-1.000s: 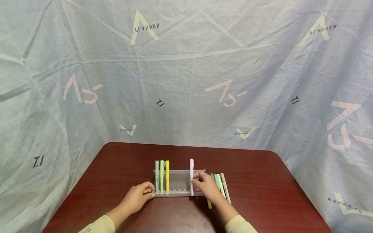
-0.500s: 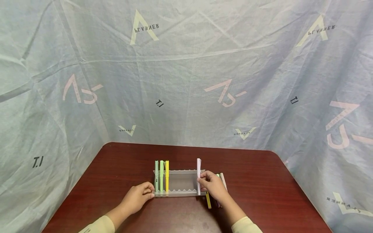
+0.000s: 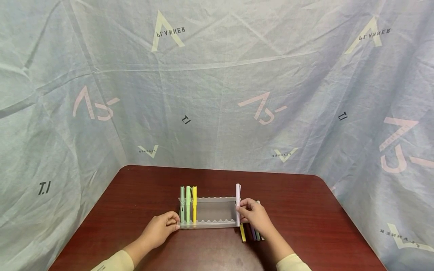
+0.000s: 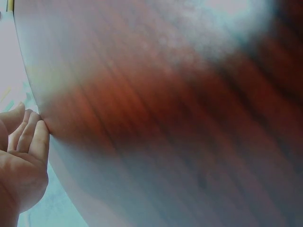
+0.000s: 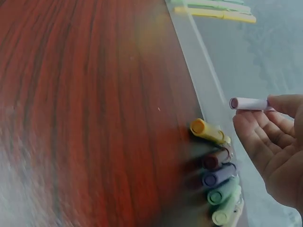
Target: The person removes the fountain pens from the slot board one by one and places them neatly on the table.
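Note:
A clear pen rack (image 3: pixel 211 226) with notched edges stands on the table. At its left end are a grey-green pen (image 3: pixel 182 205), a light green pen (image 3: pixel 188 205) and a yellow pen (image 3: pixel 194 205), side by side with their caps up. My left hand (image 3: pixel 159 230) holds the rack's near left corner between thumb and fingers. At the right end, my right hand (image 3: pixel 257 218) pinches a pale lilac pen (image 3: pixel 238 195), also cap up. The right wrist view shows this pen's round end (image 5: pixel 234 103) sticking out beyond the thumb and fingers.
Several loose pens lie to the right of the rack, partly under my right hand: a yellow pen (image 5: pixel 206 130), a dark brown pen (image 5: pixel 215 158), a purple pen (image 5: pixel 218 176) and green ones. The reddish-brown table (image 3: pixel 149 188) is backed by a printed grey cloth (image 3: pixel 217 113).
My right hand has moved right along the rack with the lilac pen, from right of the middle to the right end. The left hand has stayed at the left corner.

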The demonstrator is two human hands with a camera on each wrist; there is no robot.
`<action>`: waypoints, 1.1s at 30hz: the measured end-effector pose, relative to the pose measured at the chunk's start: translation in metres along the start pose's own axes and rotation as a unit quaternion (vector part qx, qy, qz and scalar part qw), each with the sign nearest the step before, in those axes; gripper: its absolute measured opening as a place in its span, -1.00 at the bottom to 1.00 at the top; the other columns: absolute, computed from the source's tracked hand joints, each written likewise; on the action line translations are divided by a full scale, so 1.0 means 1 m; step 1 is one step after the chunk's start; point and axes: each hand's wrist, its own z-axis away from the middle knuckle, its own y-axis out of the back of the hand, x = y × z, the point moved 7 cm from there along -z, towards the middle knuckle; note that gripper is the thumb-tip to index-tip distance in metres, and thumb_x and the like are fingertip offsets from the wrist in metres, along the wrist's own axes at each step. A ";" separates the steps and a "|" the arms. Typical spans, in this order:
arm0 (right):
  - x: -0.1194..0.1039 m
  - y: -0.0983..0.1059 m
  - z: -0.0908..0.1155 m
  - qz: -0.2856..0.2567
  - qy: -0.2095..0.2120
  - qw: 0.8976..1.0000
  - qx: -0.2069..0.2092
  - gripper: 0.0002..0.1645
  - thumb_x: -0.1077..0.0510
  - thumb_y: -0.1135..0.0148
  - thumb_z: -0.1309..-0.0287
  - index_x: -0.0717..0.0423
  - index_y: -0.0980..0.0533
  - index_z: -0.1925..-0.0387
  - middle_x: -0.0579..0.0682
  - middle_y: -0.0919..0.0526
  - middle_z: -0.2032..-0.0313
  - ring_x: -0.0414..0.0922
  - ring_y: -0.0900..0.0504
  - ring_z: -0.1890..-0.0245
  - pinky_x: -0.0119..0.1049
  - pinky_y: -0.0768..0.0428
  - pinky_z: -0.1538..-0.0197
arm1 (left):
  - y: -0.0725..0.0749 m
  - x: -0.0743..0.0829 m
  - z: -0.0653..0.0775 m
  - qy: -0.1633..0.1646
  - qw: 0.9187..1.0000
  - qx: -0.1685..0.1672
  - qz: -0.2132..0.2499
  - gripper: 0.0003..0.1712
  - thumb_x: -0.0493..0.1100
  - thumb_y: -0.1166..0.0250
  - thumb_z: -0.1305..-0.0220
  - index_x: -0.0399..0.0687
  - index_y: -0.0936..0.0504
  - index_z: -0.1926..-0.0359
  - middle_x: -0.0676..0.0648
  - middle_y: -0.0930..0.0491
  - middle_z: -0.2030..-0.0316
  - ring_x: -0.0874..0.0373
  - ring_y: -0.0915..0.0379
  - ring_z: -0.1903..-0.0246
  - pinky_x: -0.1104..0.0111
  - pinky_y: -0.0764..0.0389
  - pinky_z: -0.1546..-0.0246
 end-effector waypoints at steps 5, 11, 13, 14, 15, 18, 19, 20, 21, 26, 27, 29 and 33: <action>0.003 0.017 0.001 0.002 -0.008 1.000 0.010 -0.80 0.22 -0.26 -0.27 0.30 -0.50 0.18 0.20 -0.65 0.32 -0.01 -0.68 0.47 -0.10 -0.70 0.36 | 0.000 0.000 0.000 0.003 1.000 -0.006 0.003 -0.86 -0.11 -0.36 -0.25 0.17 -0.57 0.22 0.22 -0.73 0.28 0.33 -0.63 0.21 0.40 -0.55 0.25; 0.016 0.045 0.005 0.026 -0.032 0.999 0.029 -0.77 0.19 -0.26 -0.28 0.29 -0.51 0.15 0.14 -0.62 0.35 -0.01 -0.63 0.45 -0.11 -0.70 0.36 | 0.000 0.000 0.000 0.005 1.000 -0.007 0.003 -0.87 -0.11 -0.36 -0.25 0.16 -0.57 0.21 0.20 -0.73 0.26 0.28 -0.65 0.18 0.37 -0.57 0.22; 0.021 0.054 0.007 0.034 -0.040 0.998 0.033 -0.76 0.18 -0.25 -0.28 0.29 -0.51 0.14 0.14 -0.61 0.36 -0.02 -0.62 0.44 -0.11 -0.70 0.36 | 0.001 0.000 0.000 0.004 1.000 -0.005 0.002 -0.87 -0.11 -0.36 -0.24 0.16 -0.58 0.21 0.20 -0.73 0.27 0.29 -0.65 0.18 0.37 -0.57 0.22; 0.024 0.057 0.008 0.035 -0.043 0.998 0.033 -0.75 0.17 -0.25 -0.28 0.29 -0.50 0.14 0.15 -0.61 0.36 -0.03 -0.62 0.44 -0.11 -0.70 0.36 | 0.001 0.001 0.000 0.003 1.000 -0.004 0.002 -0.87 -0.12 -0.37 -0.24 0.16 -0.58 0.22 0.20 -0.73 0.27 0.30 -0.64 0.19 0.38 -0.57 0.22; 0.027 0.061 0.009 0.038 -0.047 0.998 0.034 -0.75 0.16 -0.25 -0.28 0.29 -0.50 0.14 0.15 -0.61 0.37 -0.04 -0.62 0.44 -0.12 -0.70 0.37 | 0.001 0.001 0.000 0.003 1.000 -0.003 0.001 -0.87 -0.12 -0.37 -0.24 0.15 -0.58 0.22 0.20 -0.73 0.27 0.31 -0.64 0.19 0.38 -0.56 0.22; 0.034 0.071 0.011 0.043 -0.060 0.997 0.037 -0.74 0.15 -0.26 -0.27 0.29 -0.50 0.15 0.16 -0.61 0.37 -0.05 -0.62 0.45 -0.13 -0.70 0.39 | 0.001 0.000 0.000 0.004 1.000 -0.004 0.002 -0.86 -0.12 -0.37 -0.24 0.16 -0.57 0.22 0.21 -0.73 0.28 0.32 -0.64 0.20 0.39 -0.56 0.23; 0.037 0.074 0.012 0.045 -0.065 0.996 0.038 -0.74 0.16 -0.26 -0.27 0.30 -0.50 0.15 0.16 -0.61 0.37 -0.05 -0.63 0.44 -0.13 -0.70 0.40 | 0.001 0.000 0.000 0.005 1.000 -0.005 0.003 -0.86 -0.12 -0.36 -0.24 0.16 -0.57 0.21 0.21 -0.73 0.27 0.31 -0.64 0.20 0.38 -0.56 0.23; 0.038 0.077 0.013 0.048 -0.069 0.996 0.038 -0.73 0.15 -0.26 -0.27 0.30 -0.50 0.14 0.16 -0.62 0.36 -0.05 -0.63 0.44 -0.14 -0.70 0.40 | 0.001 0.000 0.000 0.006 1.000 -0.007 0.005 -0.86 -0.12 -0.36 -0.24 0.15 -0.57 0.21 0.20 -0.73 0.27 0.31 -0.64 0.19 0.38 -0.57 0.23; 0.040 0.079 0.014 0.051 -0.074 0.995 0.040 -0.73 0.16 -0.26 -0.27 0.30 -0.50 0.15 0.16 -0.62 0.37 -0.05 -0.63 0.45 -0.13 -0.69 0.41 | 0.000 0.000 0.000 0.006 1.000 -0.008 0.006 -0.86 -0.12 -0.36 -0.25 0.15 -0.57 0.21 0.20 -0.73 0.27 0.30 -0.64 0.19 0.38 -0.57 0.23; 0.046 0.088 0.019 0.068 -0.090 0.993 0.043 -0.75 0.18 -0.26 -0.25 0.32 -0.51 0.16 0.13 -0.62 0.40 -0.04 -0.63 0.47 -0.12 -0.69 0.43 | 0.000 0.000 0.000 0.007 1.000 -0.008 0.007 -0.86 -0.11 -0.36 -0.25 0.15 -0.57 0.21 0.21 -0.72 0.28 0.32 -0.63 0.21 0.39 -0.56 0.25; 0.048 0.089 0.020 0.069 -0.093 0.992 0.043 -0.76 0.19 -0.25 -0.25 0.32 -0.51 0.17 0.13 -0.61 0.40 -0.03 -0.63 0.48 -0.12 -0.69 0.43 | 0.000 0.000 0.000 0.007 1.000 -0.008 0.007 -0.87 -0.11 -0.36 -0.25 0.15 -0.58 0.21 0.22 -0.72 0.28 0.34 -0.62 0.22 0.39 -0.55 0.25; 0.050 0.089 0.022 0.077 -0.099 0.991 0.041 -0.78 0.22 -0.24 -0.24 0.33 -0.51 0.19 0.13 -0.61 0.41 -0.03 -0.63 0.50 -0.12 -0.68 0.45 | 0.000 0.000 0.000 0.008 1.000 -0.008 0.005 -0.87 -0.11 -0.36 -0.25 0.16 -0.57 0.21 0.23 -0.72 0.29 0.36 -0.61 0.23 0.40 -0.55 0.26; 0.055 0.089 0.025 0.101 -0.110 0.988 0.035 -0.82 0.24 -0.24 -0.22 0.33 -0.54 0.22 0.11 -0.61 0.46 -0.04 -0.62 0.55 -0.13 -0.66 0.51 | 0.000 0.000 0.000 0.008 1.000 -0.009 0.007 -0.87 -0.11 -0.37 -0.24 0.16 -0.57 0.22 0.24 -0.71 0.30 0.36 -0.60 0.24 0.40 -0.54 0.27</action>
